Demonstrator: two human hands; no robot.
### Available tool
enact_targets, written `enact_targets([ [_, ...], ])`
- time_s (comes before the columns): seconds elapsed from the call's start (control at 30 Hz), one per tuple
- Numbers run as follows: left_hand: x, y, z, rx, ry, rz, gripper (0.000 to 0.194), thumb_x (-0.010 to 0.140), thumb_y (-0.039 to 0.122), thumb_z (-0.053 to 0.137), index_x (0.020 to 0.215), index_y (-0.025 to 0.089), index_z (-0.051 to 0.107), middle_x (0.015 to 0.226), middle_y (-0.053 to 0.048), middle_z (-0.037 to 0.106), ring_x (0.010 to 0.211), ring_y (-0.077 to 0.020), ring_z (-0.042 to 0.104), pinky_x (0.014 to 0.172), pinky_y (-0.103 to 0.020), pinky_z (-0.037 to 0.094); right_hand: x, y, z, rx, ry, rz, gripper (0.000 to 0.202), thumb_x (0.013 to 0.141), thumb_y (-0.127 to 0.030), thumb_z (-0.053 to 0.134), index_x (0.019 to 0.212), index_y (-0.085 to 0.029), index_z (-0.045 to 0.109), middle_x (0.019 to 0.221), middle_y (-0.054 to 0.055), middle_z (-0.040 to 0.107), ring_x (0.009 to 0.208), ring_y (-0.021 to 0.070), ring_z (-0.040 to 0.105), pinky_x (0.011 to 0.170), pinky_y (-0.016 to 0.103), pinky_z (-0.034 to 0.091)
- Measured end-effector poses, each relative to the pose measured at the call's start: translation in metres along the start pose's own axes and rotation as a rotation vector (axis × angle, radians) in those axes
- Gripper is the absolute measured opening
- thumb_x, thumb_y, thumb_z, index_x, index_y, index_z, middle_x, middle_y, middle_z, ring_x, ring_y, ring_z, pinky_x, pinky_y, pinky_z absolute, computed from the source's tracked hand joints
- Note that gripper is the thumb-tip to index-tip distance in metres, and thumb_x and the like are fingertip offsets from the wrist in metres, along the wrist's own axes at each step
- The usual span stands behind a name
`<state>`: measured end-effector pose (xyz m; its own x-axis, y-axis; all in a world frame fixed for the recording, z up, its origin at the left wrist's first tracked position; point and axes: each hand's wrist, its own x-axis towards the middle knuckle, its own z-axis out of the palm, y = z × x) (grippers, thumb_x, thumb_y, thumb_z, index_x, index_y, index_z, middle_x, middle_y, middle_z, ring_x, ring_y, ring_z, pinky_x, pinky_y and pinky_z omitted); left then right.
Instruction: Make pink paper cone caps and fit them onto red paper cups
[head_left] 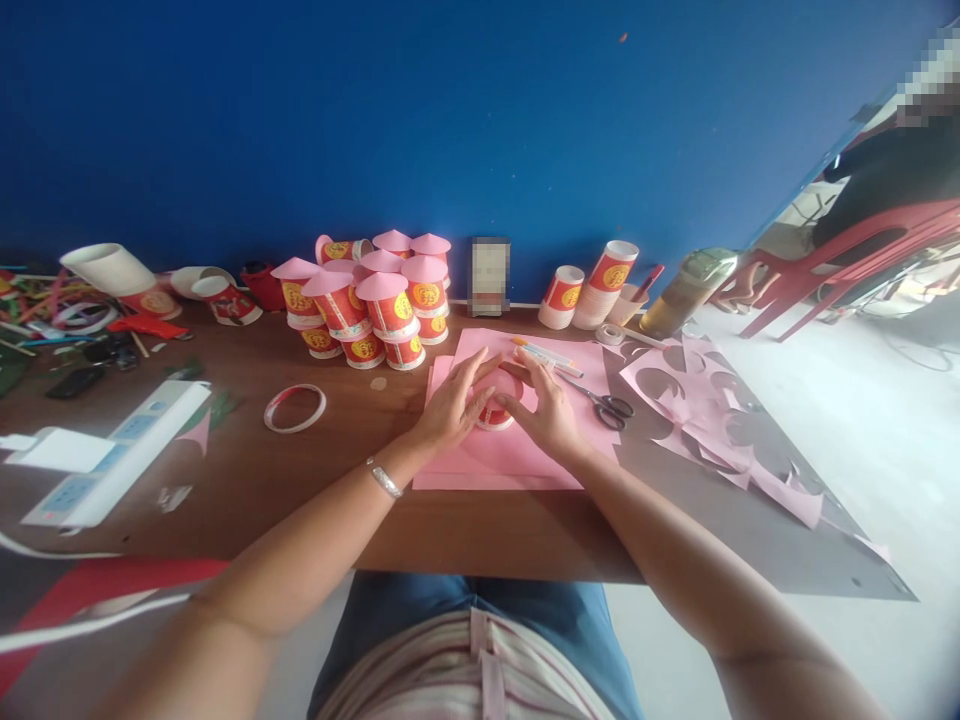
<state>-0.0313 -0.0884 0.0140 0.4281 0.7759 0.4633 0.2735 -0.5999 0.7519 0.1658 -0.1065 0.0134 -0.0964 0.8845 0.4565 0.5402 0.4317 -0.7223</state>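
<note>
A red paper cup (pixel 495 416) with a pink paper cone (pixel 501 382) on top stands on pink paper sheets (pixel 495 466). My left hand (pixel 454 402) wraps the left side of the cone, and my right hand (pixel 546 406) wraps the right side. Both hands have their fingers curved round it, thumbs toward the near side, partly hiding the cone. Behind my right hand lie markers (pixel 551 354). Black scissors (pixel 613 410) rest on the right edge of the pink paper.
Several red cups with pink cones (pixel 390 305) are stacked at the back left. A tape roll (pixel 295 408) and power strip (pixel 124 455) lie left. Pink scraps (pixel 705 410), upright cups (pixel 607 285) and a bottle (pixel 686 292) are right. A person sits beyond.
</note>
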Motion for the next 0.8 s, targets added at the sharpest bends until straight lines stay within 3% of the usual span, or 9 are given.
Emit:
enact_targets([
  [0.13, -0.001, 0.001, 0.000, -0.020, -0.001, -0.017, 0.060, 0.106, 0.043, 0.047, 0.160, 0.023, 0.031, 0.155, -0.017, 0.055, 0.149, -0.0257, 0.047, 0.125, -0.047, 0.034, -0.001, -0.001, 0.000, -0.025, 0.005, -0.031, 0.068, 0.092, -0.043, 0.072, 0.153, -0.025, 0.046, 0.140, 0.014, 0.068, 0.138, 0.0352, 0.058, 0.112, 0.059, 0.050],
  [0.4, 0.004, 0.010, 0.005, -0.306, 0.124, -0.206, 0.050, 0.108, 0.045, 0.040, 0.155, 0.026, 0.039, 0.160, -0.009, 0.050, 0.154, -0.0225, 0.040, 0.126, -0.042, 0.032, -0.004, -0.003, 0.002, -0.110, 0.040, -0.244, 0.073, 0.102, -0.035, 0.058, 0.165, -0.026, 0.022, 0.149, 0.012, 0.062, 0.143, 0.0308, 0.053, 0.117, 0.059, 0.045],
  [0.63, 0.004, 0.012, 0.008, -0.433, 0.112, -0.349, 0.047, 0.104, 0.048, 0.050, 0.147, 0.029, 0.051, 0.164, -0.005, 0.046, 0.156, -0.0235, 0.035, 0.126, -0.040, 0.031, -0.004, 0.002, 0.004, -0.141, 0.026, -0.232, 0.073, 0.099, -0.034, 0.062, 0.163, -0.025, 0.028, 0.143, 0.012, 0.067, 0.141, 0.0319, 0.056, 0.116, 0.059, 0.046],
  [0.7, 0.004, 0.007, 0.008, -0.447, 0.150, -0.408, 0.044, 0.102, 0.050, 0.051, 0.140, 0.028, 0.056, 0.163, -0.006, 0.045, 0.153, -0.0250, 0.040, 0.125, -0.040, 0.033, -0.004, 0.001, 0.003, -0.131, 0.012, -0.211, 0.072, 0.099, -0.034, 0.062, 0.162, -0.025, 0.029, 0.143, 0.012, 0.067, 0.141, 0.0318, 0.057, 0.116, 0.060, 0.046],
  [0.8, 0.007, -0.004, 0.008, -0.481, 0.274, -0.487, 0.051, 0.098, 0.056, 0.056, 0.136, 0.022, 0.056, 0.140, -0.013, 0.061, 0.133, -0.0268, 0.057, 0.113, -0.042, 0.044, -0.004, -0.004, 0.002, -0.111, 0.004, -0.167, 0.069, 0.098, -0.033, 0.062, 0.160, -0.024, 0.033, 0.142, 0.012, 0.067, 0.140, 0.0312, 0.057, 0.116, 0.058, 0.046],
])
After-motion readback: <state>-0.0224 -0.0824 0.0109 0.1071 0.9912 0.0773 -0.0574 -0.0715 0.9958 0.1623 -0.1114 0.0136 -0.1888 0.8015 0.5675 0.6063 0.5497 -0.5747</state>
